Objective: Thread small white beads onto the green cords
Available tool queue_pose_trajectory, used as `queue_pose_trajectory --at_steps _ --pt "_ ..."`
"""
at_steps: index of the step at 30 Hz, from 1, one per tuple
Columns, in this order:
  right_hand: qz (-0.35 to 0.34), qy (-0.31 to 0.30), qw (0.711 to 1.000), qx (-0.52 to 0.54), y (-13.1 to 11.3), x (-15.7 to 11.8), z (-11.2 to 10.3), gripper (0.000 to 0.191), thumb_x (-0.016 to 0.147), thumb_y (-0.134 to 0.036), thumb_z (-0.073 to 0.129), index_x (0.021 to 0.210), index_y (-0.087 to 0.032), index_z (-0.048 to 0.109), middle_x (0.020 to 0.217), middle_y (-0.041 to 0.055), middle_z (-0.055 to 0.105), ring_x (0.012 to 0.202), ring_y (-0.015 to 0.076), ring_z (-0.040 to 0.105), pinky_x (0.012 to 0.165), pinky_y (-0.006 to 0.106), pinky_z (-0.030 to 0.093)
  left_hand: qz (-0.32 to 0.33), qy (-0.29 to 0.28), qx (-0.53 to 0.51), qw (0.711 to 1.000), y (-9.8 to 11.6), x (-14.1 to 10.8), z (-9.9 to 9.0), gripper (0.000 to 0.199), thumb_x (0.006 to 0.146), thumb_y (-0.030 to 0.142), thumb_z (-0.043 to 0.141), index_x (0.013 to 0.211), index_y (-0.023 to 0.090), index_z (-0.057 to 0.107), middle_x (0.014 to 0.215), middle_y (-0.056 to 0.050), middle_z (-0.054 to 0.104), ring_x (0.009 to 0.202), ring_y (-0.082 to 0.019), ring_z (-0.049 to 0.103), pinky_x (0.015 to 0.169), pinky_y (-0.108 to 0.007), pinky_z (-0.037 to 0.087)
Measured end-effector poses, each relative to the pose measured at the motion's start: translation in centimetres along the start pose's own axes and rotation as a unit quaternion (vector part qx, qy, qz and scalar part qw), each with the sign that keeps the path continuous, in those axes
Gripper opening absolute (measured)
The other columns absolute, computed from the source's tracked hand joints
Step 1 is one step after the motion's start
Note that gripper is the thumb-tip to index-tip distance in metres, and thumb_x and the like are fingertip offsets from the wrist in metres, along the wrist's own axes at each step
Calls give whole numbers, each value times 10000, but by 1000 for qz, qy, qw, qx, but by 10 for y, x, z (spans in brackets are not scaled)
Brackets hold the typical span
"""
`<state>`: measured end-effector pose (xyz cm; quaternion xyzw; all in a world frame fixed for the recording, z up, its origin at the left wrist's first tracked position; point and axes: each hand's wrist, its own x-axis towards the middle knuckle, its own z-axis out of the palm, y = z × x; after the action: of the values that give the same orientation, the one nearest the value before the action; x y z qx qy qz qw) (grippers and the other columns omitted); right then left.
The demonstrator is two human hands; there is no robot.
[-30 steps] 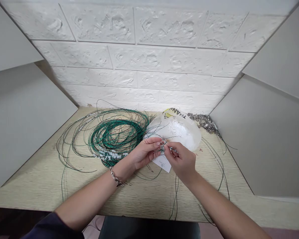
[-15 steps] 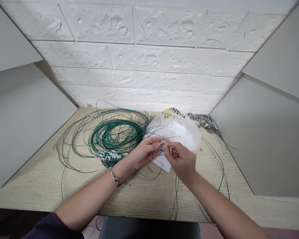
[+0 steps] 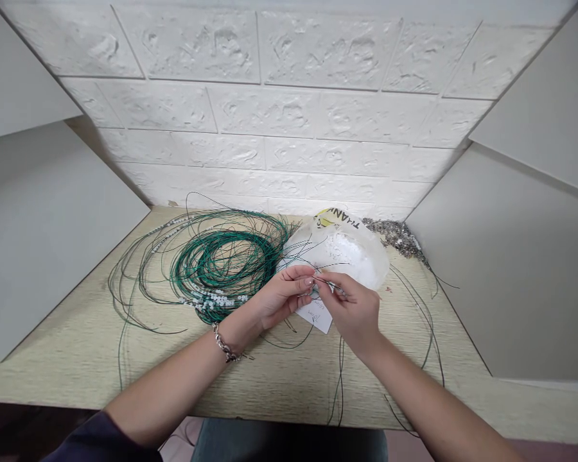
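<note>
My left hand (image 3: 289, 294) is closed in a pinch, thumb against forefinger, over the front of a plastic bag; whatever small piece sits between its fingertips is hidden. Close against it, my right hand (image 3: 350, 311) pinches a thin dark wire (image 3: 324, 280), and the fingertips of both hands meet. Left of them lies a big loose coil of green and black wires (image 3: 221, 256), several with small white connectors (image 3: 216, 299) on their ends. Beneath the hands is a white paper slip (image 3: 318, 314) with handwriting. Behind it, the plastic bag (image 3: 383, 256) lies open around many tiny white pieces (image 3: 349, 256).
A heap of small metallic-looking bits (image 3: 397, 237) lies at the back right. Loose wires (image 3: 431, 321) trail over the right side and front edge of the wooden table (image 3: 279, 385). A white brick-pattern wall (image 3: 289, 109) stands behind, with grey panels (image 3: 534, 269) at both sides.
My right hand has shifted its fingers slightly at the wire, the forefinger now straighter. My left hand has barely moved; the coil and bag lie as before.
</note>
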<state>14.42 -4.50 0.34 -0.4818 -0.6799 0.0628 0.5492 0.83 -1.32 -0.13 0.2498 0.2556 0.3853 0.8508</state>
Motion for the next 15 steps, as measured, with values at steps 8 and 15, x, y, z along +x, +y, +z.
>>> queue_pose_trajectory --at_steps 8,15 --pt "-76 16 995 -60 2 -2 1 116 778 -192 512 755 -197 626 627 -33 664 402 59 531 430 161 447 -17 8 27 999 -1 0 -1 199 630 95 695 823 108 651 700 -31 647 624 -77 584 602 -163 447" --pt "-147 19 982 -118 9 -3 1 95 782 -189 528 764 -188 621 644 -19 669 449 59 559 460 152 440 -9 -7 2 1000 -1 -1 2 175 593 107 723 752 112 650 673 -14 639 615 -71 583 597 -153 448"
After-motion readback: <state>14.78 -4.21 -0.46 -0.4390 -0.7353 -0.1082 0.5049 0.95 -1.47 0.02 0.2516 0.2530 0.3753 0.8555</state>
